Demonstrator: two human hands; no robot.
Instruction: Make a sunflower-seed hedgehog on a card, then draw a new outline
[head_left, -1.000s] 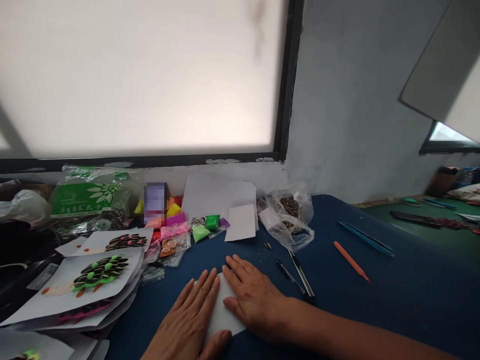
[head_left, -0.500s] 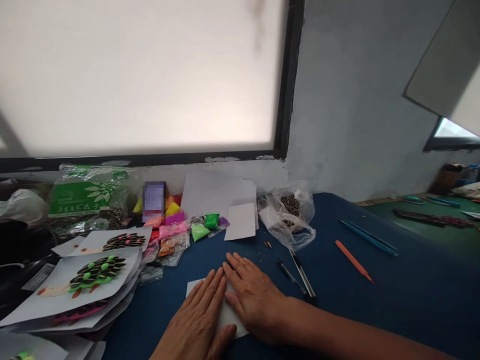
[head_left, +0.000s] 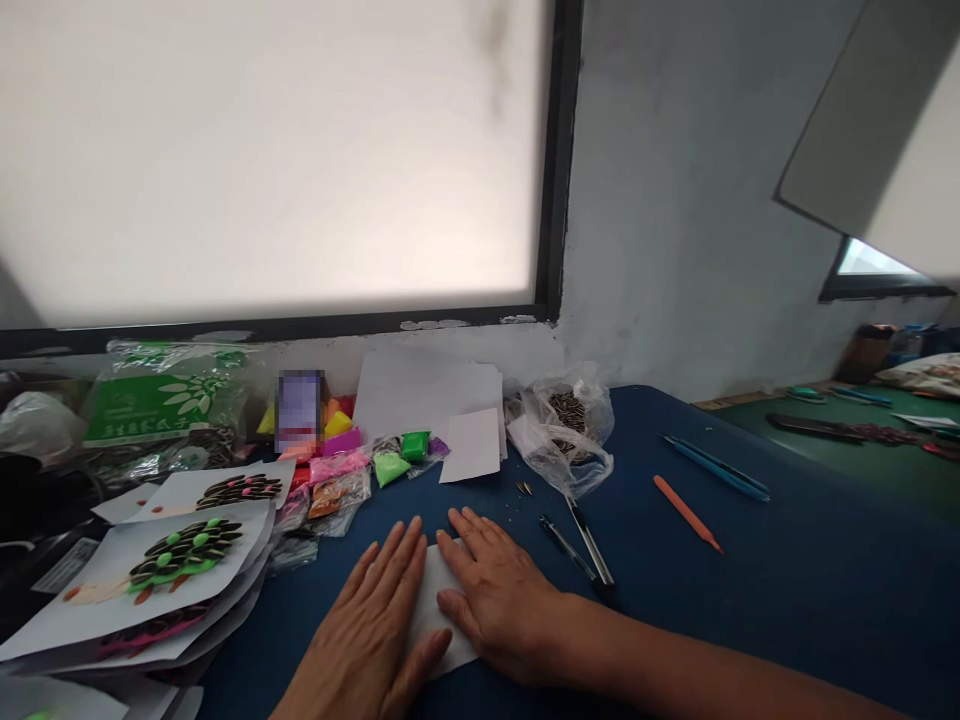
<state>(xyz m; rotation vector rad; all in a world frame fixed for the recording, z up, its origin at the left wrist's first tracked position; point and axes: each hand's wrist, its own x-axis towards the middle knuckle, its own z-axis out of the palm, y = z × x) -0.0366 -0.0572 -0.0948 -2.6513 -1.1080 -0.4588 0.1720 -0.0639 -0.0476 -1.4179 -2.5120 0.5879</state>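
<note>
Both of my hands lie flat on a small sheet of white paper [head_left: 433,607] on the dark blue tabletop. My left hand [head_left: 375,620] covers its left side, fingers stretched forward and thumb pointing across the paper. On the right side rests my right hand [head_left: 495,595], fingers extended and pressed down, its thumb toward the paper's middle. A strip of the sheet shows between the hands; the rest is hidden under them. Just right of my right hand lie a pen [head_left: 568,547] and a silver tool [head_left: 591,540], with a few loose sunflower seeds [head_left: 523,489] beyond.
A stack of paper with seed-and-clay pictures [head_left: 97,600] stands at left. Behind are coloured clay packets [head_left: 337,465], white sheets [head_left: 420,390] and a plastic bag of seeds [head_left: 566,415]. An orange clay tool [head_left: 686,512] and blue tweezers [head_left: 716,468] lie at right.
My hands have moved apart sideways, the left hand shifting left, so more of the white paper shows between them. The whole view has shifted slightly.
</note>
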